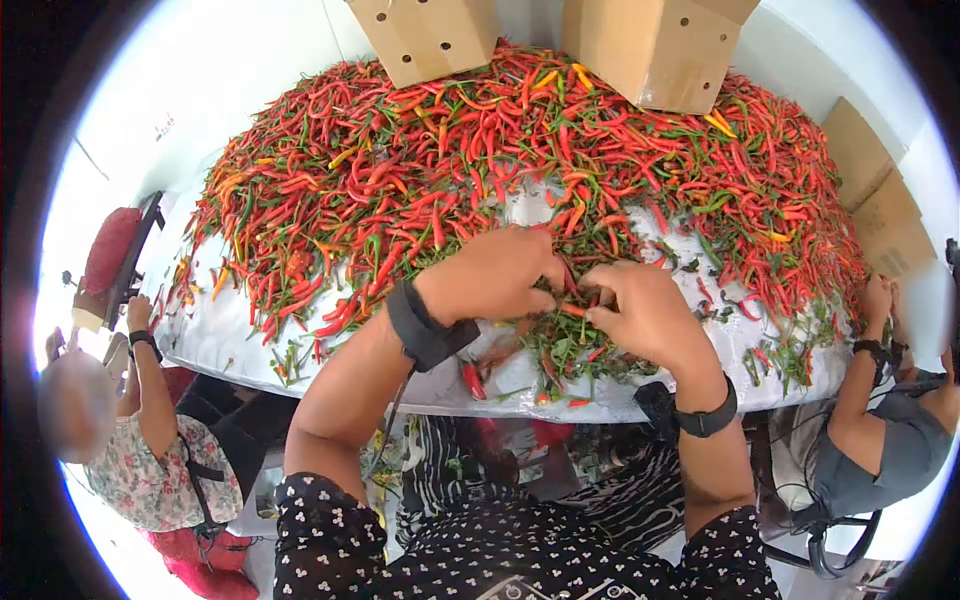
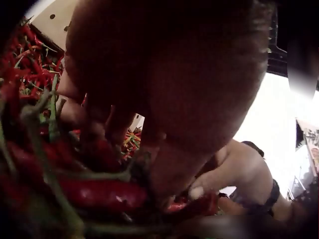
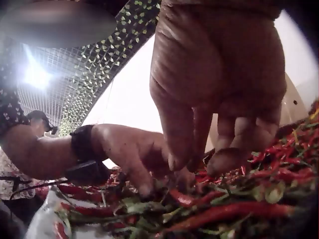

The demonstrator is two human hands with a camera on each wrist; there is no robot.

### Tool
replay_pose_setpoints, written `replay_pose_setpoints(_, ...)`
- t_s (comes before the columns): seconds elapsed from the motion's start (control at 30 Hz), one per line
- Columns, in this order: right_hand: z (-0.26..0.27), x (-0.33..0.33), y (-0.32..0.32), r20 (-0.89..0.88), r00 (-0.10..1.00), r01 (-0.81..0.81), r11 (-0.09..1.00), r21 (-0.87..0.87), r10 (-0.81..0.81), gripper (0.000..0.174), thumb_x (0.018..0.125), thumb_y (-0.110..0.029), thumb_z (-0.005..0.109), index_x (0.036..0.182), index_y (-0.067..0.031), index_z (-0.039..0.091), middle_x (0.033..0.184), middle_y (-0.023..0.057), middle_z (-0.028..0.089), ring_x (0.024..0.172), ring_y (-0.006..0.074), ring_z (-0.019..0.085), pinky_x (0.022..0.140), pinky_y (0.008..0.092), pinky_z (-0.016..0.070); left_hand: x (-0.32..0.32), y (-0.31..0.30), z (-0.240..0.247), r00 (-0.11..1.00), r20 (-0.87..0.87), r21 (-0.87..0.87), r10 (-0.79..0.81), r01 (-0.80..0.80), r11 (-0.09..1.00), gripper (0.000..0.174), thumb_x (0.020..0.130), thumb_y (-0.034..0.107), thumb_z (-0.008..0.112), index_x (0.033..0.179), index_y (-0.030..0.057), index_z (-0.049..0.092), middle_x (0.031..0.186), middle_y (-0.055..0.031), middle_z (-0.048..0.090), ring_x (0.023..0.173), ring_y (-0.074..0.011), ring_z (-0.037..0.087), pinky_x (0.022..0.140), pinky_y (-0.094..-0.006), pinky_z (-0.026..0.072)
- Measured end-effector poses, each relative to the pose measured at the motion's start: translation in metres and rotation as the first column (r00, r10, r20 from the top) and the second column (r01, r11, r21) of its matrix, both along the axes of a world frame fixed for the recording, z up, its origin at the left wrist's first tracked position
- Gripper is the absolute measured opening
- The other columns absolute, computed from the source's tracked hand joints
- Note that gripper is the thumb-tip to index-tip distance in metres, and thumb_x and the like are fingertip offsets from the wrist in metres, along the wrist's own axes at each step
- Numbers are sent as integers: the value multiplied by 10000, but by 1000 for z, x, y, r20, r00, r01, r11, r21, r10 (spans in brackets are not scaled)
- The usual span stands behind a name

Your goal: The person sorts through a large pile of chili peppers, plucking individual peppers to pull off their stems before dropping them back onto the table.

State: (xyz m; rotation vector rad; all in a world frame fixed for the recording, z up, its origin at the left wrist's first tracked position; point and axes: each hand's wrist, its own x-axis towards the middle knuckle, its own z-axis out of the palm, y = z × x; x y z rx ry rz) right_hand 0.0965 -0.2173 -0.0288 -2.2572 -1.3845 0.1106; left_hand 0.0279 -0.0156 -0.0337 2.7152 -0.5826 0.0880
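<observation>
In the head view, my left hand [image 1: 495, 275] and right hand [image 1: 645, 310] are close together over leafy green stems at the pile's near side. An orange-red chili pepper [image 1: 572, 310] lies between them, with the fingertips of both hands pinching at it. From the left wrist, my thumb and fingers point down among stems beside a glossy red chili [image 2: 99, 194]; the right thumb [image 2: 197, 191] shows just beyond. In the right wrist view the right hand [image 3: 219, 89] has bent fingers low over the peppers, and a long red chili [image 3: 229, 213] lies below it.
A broad heap of red chilies [image 1: 380, 190] covers the pale table [image 1: 440, 385]. Two cardboard boxes [image 1: 430, 45] stand at the back. Loose green stems [image 1: 560, 365] lie near the front edge. One person sits at the left [image 1: 165, 450], another at the right [image 1: 875, 430].
</observation>
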Motion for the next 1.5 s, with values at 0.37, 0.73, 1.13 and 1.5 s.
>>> replay_pose_setpoints(0.37,-3,20,-3,-429,893,206,971,125,-135,210,725,-100,619,912,-5,624,825,156,645,730,246,632,673,328,486,18,17,-8,986,-16,-420,167,-158,894,128,791,105,554,871,4,552,772,-116,543,757,-228,543,707,-320,427)
replay_pose_setpoints(0.73,12,13,22,-787,617,344,895,283,12,249,794,-121,598,987,35,581,760,46,600,610,73,532,537,217,428,12,10,5,939,-278,-677,205,-343,651,125,850,129,521,884,13,554,717,40,485,681,-31,419,590,-217,375)
replay_pose_setpoints(1.13,10,15,21,-805,585,474,764,437,98,155,844,-153,580,888,-5,592,725,46,613,563,57,526,502,188,421,8,-3,9,966,-188,-727,177,-258,637,105,810,85,570,870,0,556,714,23,503,655,-36,428,567,-222,377)
replay_pose_setpoints(1.5,5,7,26,-749,650,434,746,504,128,145,854,-155,575,849,-11,570,713,47,612,551,52,519,497,185,419,7,-5,10,958,-125,-638,258,-277,718,129,797,133,587,833,10,570,668,22,482,613,-43,408,525,-230,353)
